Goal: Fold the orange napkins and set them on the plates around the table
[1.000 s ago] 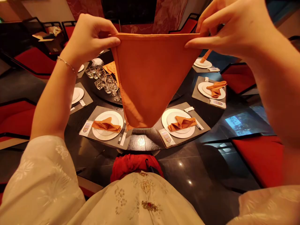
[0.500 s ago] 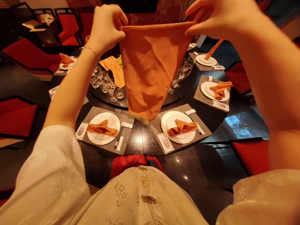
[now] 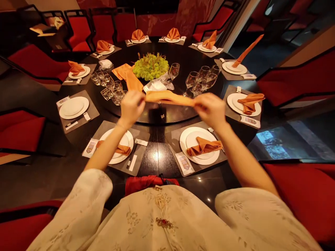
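Observation:
An orange cloth napkin (image 3: 170, 98) is stretched nearly flat between my two hands, low over the edge of the dark turntable (image 3: 183, 115). My left hand (image 3: 131, 106) pinches its left end, fingers closed. Gripping the right end is my right hand (image 3: 210, 108), also closed. Below my hands lie two place settings, each a white plate (image 3: 200, 144) with a folded orange napkin (image 3: 204, 145) on a grey mat. My left forearm crosses the left plate (image 3: 117, 145).
The round black table (image 3: 157, 157) carries more plates with folded napkins around its rim, wine glasses (image 3: 201, 78), tumblers (image 3: 110, 87), a green flower centrepiece (image 3: 150, 66) and spare orange napkins (image 3: 128, 75). Red chairs (image 3: 295, 80) ring the table. One plate (image 3: 73, 107) at left has no napkin.
My hands have dropped from face height down and forward over the table. The napkin, which hung as a triangle, is now pulled out into a flat, narrow band.

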{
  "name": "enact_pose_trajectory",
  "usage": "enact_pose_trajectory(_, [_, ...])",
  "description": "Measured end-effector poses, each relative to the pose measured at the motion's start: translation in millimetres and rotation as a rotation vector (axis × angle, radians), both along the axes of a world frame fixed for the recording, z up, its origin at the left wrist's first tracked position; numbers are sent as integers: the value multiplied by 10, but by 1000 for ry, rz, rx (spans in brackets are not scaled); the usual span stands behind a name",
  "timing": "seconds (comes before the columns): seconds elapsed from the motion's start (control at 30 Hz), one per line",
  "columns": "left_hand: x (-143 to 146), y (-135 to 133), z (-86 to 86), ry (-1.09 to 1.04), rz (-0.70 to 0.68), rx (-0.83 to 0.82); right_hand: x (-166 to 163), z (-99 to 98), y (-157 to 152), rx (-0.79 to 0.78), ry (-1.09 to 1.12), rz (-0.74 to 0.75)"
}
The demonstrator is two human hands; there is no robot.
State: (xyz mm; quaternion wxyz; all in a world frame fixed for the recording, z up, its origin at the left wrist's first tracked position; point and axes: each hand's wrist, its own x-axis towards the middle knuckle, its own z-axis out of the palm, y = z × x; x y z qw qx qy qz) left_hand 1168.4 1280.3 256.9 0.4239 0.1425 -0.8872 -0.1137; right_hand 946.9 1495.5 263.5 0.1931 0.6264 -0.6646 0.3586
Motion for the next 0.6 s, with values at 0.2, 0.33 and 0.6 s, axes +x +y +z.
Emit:
enact_pose_trajectory(0.2, [770, 773, -2128, -464, 13, 295, 680, -2113, 626, 404, -315, -89])
enact_pose_trajectory(0.33, [1308, 1188, -2863, -635, -28, 428, 1202, -2888, 1033, 576, -375, -38])
enact_pose_trajectory(0.6, [2089, 1591, -3402, -729, -245, 497, 1867, -3428, 1656, 793, -585, 46])
